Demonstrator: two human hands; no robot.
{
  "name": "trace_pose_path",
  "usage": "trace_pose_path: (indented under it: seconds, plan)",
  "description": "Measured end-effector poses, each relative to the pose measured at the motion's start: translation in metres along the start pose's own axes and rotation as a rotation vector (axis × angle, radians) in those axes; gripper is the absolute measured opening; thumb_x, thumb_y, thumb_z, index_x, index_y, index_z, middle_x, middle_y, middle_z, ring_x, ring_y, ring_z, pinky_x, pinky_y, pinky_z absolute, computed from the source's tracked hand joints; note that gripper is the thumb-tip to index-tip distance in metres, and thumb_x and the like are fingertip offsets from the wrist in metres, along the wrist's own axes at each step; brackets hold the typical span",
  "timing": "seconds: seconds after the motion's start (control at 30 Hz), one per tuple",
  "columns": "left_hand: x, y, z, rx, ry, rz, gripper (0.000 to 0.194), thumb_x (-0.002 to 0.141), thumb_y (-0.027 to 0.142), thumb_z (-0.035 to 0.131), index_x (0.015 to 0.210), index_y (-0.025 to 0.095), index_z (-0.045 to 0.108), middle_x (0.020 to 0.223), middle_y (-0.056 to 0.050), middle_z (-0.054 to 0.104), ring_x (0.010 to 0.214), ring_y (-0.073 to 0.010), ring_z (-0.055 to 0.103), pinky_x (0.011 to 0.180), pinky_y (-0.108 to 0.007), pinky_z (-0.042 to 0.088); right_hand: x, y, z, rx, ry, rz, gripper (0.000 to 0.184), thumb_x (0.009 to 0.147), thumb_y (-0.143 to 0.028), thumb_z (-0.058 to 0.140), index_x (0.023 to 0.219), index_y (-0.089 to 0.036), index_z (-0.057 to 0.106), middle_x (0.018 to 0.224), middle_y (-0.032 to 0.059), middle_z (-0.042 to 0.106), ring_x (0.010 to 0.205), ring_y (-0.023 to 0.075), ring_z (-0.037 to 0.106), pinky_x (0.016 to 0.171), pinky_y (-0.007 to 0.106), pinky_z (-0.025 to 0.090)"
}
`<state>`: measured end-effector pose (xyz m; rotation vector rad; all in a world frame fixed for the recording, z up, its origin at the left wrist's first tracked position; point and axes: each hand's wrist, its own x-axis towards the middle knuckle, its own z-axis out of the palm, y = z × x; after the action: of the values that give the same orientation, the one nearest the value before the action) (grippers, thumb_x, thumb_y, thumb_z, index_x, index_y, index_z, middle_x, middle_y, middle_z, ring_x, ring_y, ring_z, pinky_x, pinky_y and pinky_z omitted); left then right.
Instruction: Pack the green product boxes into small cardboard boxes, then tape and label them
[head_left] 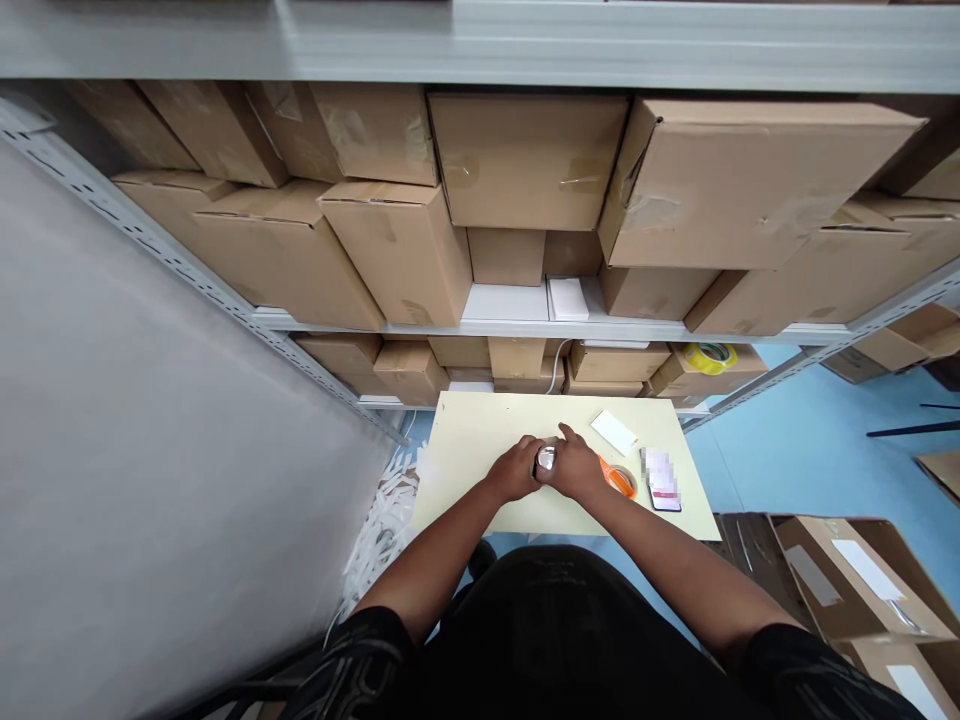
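My left hand (pixel 516 470) and my right hand (pixel 576 468) meet over the middle of the pale yellow table (pixel 472 430). Between them they grip a small object (pixel 546 458) with a shiny, silvery-white rounded face and a dark edge. Fingers cover most of it, so its kind does not show. The fingers of both hands are curled around it, though the right index finger sticks out forward. Close beside my right hand and forearm lies an orange roll of tape (pixel 621 481). A phone (pixel 662 482) with a lit screen rests farther right, and a white card or pad (pixel 613 432) lies behind the tape.
A metal shelf (pixel 495 325) filled with cardboard boxes (pixel 529 160) stands behind the table. One box carries a yellow tape roll (pixel 710 357). White paper strips (pixel 379 520) heap on the floor at left by the wall (pixel 150 430). Open cartons (pixel 862 570) stand at lower right.
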<state>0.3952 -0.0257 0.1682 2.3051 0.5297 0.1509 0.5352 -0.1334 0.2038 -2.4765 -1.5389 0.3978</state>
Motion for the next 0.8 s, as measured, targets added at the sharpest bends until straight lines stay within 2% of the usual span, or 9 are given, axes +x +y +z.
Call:
trace_pose_path:
  seconds: [0.17, 0.23, 0.3, 0.4, 0.5, 0.57, 0.63, 0.7, 0.8]
  plan:
    - [-0.001, 0.006, -0.004, -0.018, -0.002, -0.069, 0.077, 0.07, 0.035, 0.085, 0.139, 0.022, 0.054, 0.133, -0.01, 0.056, 0.116, -0.0299, 0.063, 0.095, -0.04, 0.055, 0.002, 0.0, -0.042, 0.125, 0.106, -0.028, 0.044, 0.074, -0.044, 0.075, 0.106, -0.014, 0.07, 0.149, 0.0192, 0.055, 0.104, 0.0281, 0.069, 0.088, 0.036, 0.053]
    - [-0.001, 0.008, -0.004, -0.042, 0.01, -0.085, 0.079, 0.069, 0.037, 0.087, 0.139, 0.022, 0.054, 0.136, -0.011, 0.055, 0.119, -0.0301, 0.061, 0.1, -0.041, 0.053, 0.005, 0.002, -0.062, 0.185, 0.123, -0.044, 0.041, 0.071, -0.041, 0.076, 0.102, -0.016, 0.067, 0.136, 0.0179, 0.063, 0.101, 0.0265, 0.068, 0.086, 0.033, 0.052]
    - [-0.001, 0.008, -0.004, -0.051, 0.035, -0.077, 0.082, 0.068, 0.036, 0.089, 0.141, 0.022, 0.053, 0.138, -0.012, 0.055, 0.124, -0.0312, 0.059, 0.105, -0.043, 0.05, 0.008, 0.006, -0.079, 0.223, 0.126, -0.05, 0.031, 0.069, -0.039, 0.075, 0.091, -0.019, 0.064, 0.113, 0.0127, 0.07, 0.094, 0.0244, 0.067, 0.079, 0.031, 0.049]
    - [-0.003, 0.011, -0.003, -0.028, 0.08, -0.057, 0.089, 0.064, 0.034, 0.091, 0.143, 0.022, 0.052, 0.142, -0.014, 0.055, 0.133, -0.0345, 0.053, 0.113, -0.049, 0.043, 0.012, 0.012, -0.097, 0.262, 0.12, -0.045, 0.023, 0.07, -0.038, 0.072, 0.072, -0.024, 0.054, 0.083, 0.0037, 0.066, 0.077, 0.0201, 0.061, 0.069, 0.029, 0.043]
    - [-0.005, 0.018, -0.006, -0.003, 0.167, -0.073, 0.095, 0.06, 0.038, 0.094, 0.144, 0.021, 0.052, 0.148, -0.016, 0.053, 0.143, -0.0401, 0.043, 0.12, -0.057, 0.031, 0.016, 0.014, -0.108, 0.314, 0.132, -0.028, 0.029, 0.07, -0.04, 0.072, 0.064, -0.024, 0.048, 0.075, 0.0012, 0.062, 0.073, 0.0189, 0.057, 0.066, 0.029, 0.039]
    - [-0.005, 0.027, -0.01, -0.018, 0.234, -0.058, 0.095, 0.06, 0.038, 0.094, 0.143, 0.021, 0.052, 0.15, -0.017, 0.052, 0.145, -0.041, 0.04, 0.122, -0.058, 0.027, 0.019, 0.012, -0.113, 0.352, 0.127, 0.005, 0.03, 0.069, -0.042, 0.073, 0.063, -0.025, 0.048, 0.073, 0.0008, 0.062, 0.072, 0.0193, 0.057, 0.065, 0.029, 0.037]
    - [-0.004, 0.038, -0.015, -0.082, 0.283, -0.038, 0.087, 0.065, 0.035, 0.089, 0.143, 0.022, 0.052, 0.147, -0.016, 0.055, 0.14, -0.0382, 0.047, 0.119, -0.055, 0.033, 0.021, 0.011, -0.117, 0.397, 0.115, 0.063, 0.032, 0.07, -0.044, 0.074, 0.063, -0.025, 0.05, 0.07, 0.0003, 0.062, 0.07, 0.02, 0.057, 0.063, 0.03, 0.037]
    - [-0.003, 0.05, -0.019, -0.192, 0.307, -0.06, 0.079, 0.07, 0.03, 0.084, 0.142, 0.022, 0.053, 0.139, -0.014, 0.061, 0.126, -0.0336, 0.058, 0.11, -0.051, 0.043, 0.023, 0.01, -0.12, 0.459, 0.124, 0.112, 0.036, 0.071, -0.052, 0.075, 0.064, -0.025, 0.052, 0.068, 0.0002, 0.063, 0.069, 0.0208, 0.057, 0.063, 0.03, 0.037]
    - [0.0, 0.065, -0.026, -0.421, 0.354, -0.093, 0.071, 0.071, 0.026, 0.078, 0.138, 0.021, 0.056, 0.125, -0.01, 0.067, 0.109, -0.0278, 0.064, 0.097, -0.042, 0.051, 0.025, 0.011, -0.123, 0.675, 0.13, 0.095, 0.042, 0.08, -0.065, 0.066, 0.073, -0.025, 0.059, 0.073, 0.0018, 0.066, 0.072, 0.0222, 0.06, 0.066, 0.032, 0.041]
